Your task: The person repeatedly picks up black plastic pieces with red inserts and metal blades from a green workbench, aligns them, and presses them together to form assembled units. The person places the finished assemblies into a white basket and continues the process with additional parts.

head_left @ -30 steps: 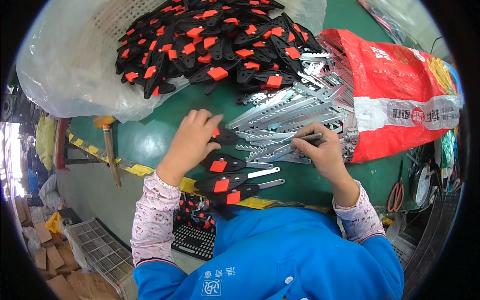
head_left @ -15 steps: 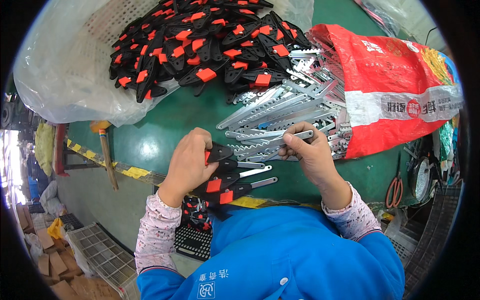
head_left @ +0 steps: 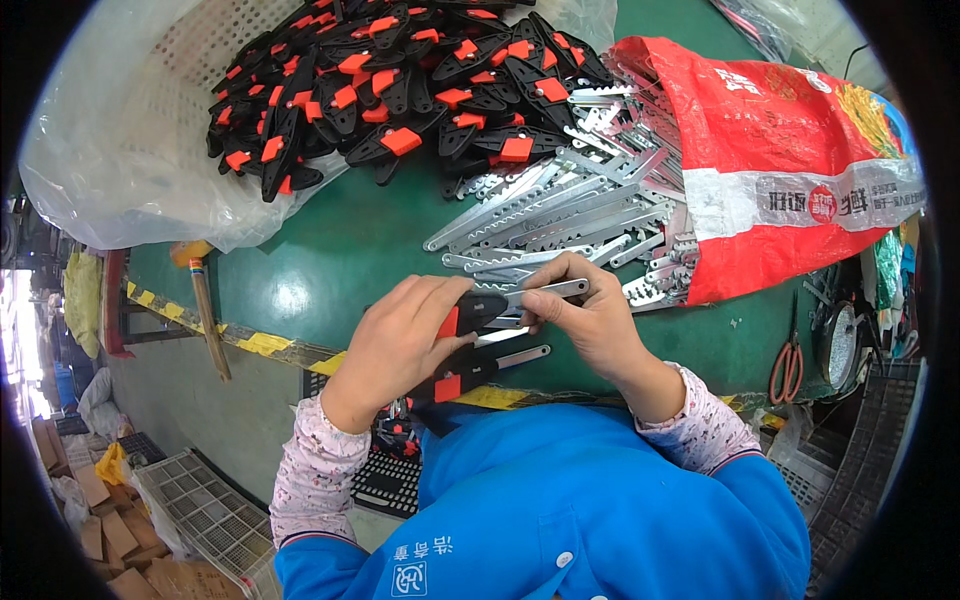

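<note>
Many metal strips [head_left: 575, 211] between black pile [head_left: 420, 92], right hand [head_left: 588, 318].

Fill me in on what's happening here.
The person's left hand grips a black, red-tabbed part, and the right hand pinches a metal strip against it; how far in the strip sits is unclear. Beyond the hands are a heap of similar black parts and loose metal strips at a red bag's mouth.
</note>
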`<state>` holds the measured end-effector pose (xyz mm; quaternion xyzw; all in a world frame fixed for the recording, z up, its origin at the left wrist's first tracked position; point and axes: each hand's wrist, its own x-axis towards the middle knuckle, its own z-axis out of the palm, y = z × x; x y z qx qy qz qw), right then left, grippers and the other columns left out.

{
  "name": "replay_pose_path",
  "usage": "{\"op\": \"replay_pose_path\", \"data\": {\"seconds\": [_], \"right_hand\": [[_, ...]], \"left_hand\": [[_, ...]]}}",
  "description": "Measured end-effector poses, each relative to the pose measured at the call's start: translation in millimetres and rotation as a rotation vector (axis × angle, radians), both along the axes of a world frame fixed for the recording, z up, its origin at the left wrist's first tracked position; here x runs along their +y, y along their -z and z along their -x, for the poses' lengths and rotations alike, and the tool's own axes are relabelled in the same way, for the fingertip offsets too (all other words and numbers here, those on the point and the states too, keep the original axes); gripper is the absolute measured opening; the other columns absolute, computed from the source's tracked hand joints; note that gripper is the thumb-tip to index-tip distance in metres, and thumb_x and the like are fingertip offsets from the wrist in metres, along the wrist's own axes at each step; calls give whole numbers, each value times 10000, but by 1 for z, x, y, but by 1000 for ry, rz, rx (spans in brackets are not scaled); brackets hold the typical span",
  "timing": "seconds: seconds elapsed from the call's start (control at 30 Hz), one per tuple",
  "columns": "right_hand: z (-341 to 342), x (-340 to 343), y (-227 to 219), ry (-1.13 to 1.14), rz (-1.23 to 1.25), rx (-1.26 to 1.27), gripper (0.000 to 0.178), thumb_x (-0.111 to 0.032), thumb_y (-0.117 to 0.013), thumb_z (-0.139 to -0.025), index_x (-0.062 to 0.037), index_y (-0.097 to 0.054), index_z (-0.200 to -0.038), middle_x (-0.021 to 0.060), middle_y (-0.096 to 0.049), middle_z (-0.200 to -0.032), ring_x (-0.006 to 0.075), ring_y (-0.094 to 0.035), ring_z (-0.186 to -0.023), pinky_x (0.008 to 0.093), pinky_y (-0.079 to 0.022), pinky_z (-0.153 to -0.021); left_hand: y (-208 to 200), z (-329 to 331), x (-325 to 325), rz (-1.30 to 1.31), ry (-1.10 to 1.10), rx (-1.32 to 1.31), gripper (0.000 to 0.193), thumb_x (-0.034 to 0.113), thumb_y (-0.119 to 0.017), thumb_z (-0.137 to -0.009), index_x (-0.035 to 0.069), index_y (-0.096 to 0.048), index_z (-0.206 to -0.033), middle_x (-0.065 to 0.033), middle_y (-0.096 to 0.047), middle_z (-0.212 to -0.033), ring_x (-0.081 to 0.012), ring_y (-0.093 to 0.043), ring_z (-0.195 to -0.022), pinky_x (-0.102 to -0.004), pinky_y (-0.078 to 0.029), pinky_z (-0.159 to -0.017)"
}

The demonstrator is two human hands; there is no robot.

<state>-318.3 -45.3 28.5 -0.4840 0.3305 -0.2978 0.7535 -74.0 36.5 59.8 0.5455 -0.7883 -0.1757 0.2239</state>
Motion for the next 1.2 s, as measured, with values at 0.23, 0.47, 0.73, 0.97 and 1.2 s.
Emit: {"op": "replay_pose_path", "data": {"seconds": [0.23,0.47,0.73,0.97,1.2], "right_hand": [[23,-10,1,-203,716,382,320,-173,-806,-905,-44,-697,-1177,152,-703,-1016,319,-707,-890,399,-563,-772],[25,-4,25,-325,1012,403,298,-111,-808,-858,-45,-707,-1131,129,-658,-950,325,-685,-864,420,-555,-736],[9,20,29,-266,978,363,239,-109,-794,-876,-29,-683,-1072,141,-633,-918,374,-668,-785,449,-544,-674],[3,20,30,-229,1091,430,415,-194,-840,-806,-55,-630,-1136,141,-618,-1062,366,-663,-910,454,-564,-758],[41,-40,17,-141,1415,779,499,-173,-867,-721,-108,-706,-1189,82,-627,-1199,305,-600,-1064,425,-530,-924]], "left_hand": [[33,24,29,-64,-87,-169,1033,479,-981,-585,1,-514,-1373,-222,-515,-1395,-423,-489,-1311,-612,-333,-1166],[41,24,41,26,-151,-185,795,326,-945,-626,19,-553,-1245,-182,-546,-1218,-401,-530,-1151,-540,-417,-1057],[45,25,39,102,-129,-197,721,270,-919,-628,31,-565,-1209,-156,-568,-1183,-361,-560,-1110,-512,-439,-1009],[39,18,39,60,-88,-220,630,259,-880,-671,65,-604,-1203,-117,-599,-1155,-332,-574,-1112,-508,-426,-1029],[-1,-34,91,-346,-96,-294,530,166,-862,-672,49,-637,-1137,-144,-587,-1164,-385,-561,-1116,-470,-446,-1032]]}}
